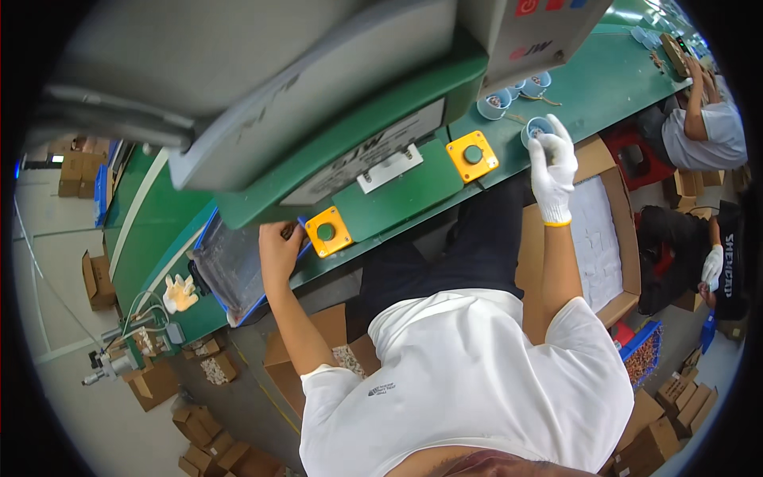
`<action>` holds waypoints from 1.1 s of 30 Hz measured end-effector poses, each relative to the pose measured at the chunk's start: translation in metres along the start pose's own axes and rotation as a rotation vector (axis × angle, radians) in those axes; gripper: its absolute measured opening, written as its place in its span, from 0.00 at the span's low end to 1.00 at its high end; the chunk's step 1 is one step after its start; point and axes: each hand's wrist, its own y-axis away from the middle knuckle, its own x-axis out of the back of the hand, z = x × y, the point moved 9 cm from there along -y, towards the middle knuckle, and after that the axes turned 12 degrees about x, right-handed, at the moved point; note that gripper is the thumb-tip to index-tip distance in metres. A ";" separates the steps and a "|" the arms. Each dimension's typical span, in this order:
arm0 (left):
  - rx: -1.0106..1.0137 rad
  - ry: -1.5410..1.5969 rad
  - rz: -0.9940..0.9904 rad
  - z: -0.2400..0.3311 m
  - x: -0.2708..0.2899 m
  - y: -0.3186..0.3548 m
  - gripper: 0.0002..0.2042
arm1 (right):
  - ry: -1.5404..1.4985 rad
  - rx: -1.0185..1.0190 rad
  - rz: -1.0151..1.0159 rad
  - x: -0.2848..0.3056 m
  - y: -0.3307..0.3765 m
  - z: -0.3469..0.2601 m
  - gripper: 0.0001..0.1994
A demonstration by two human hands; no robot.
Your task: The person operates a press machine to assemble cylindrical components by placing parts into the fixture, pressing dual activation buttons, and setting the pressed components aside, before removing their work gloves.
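My left hand [278,248], bare, is over the right end of a dark, blue-rimmed tray [230,266], beside the left yellow button box [327,231]. Its fingers are curled in, and whatever they may hold is hidden. A white knit glove covers my right hand [554,176], which is at a small light blue cup [537,126] with small parts in it. Thumb and forefinger are spread at the cup's near and right sides; whether they touch it I cannot tell. Between my hands a green machine [350,151] carries a metal block [390,168] low on its front.
More blue cups [493,103] stand behind the right yellow button box [472,156]. Another glove [180,293] lies left of the tray. An open carton [596,238] is beside my right arm. Co-workers [707,119] sit at the right; cardboard boxes [203,437] line the floor.
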 end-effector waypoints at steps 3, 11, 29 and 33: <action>-0.175 -0.055 0.002 0.017 0.010 0.008 0.12 | -0.425 0.169 0.302 -0.023 -0.018 -0.082 0.29; -0.126 0.035 -0.013 0.009 -0.003 0.008 0.07 | -0.599 0.168 -0.167 -0.133 -0.071 -0.217 0.28; -0.066 0.170 0.107 0.001 0.001 0.014 0.06 | -0.308 0.420 -0.045 -0.129 -0.067 -0.228 0.28; -0.079 0.172 0.131 -0.001 0.001 0.011 0.06 | -0.282 0.222 -0.272 -0.156 -0.062 -0.211 0.25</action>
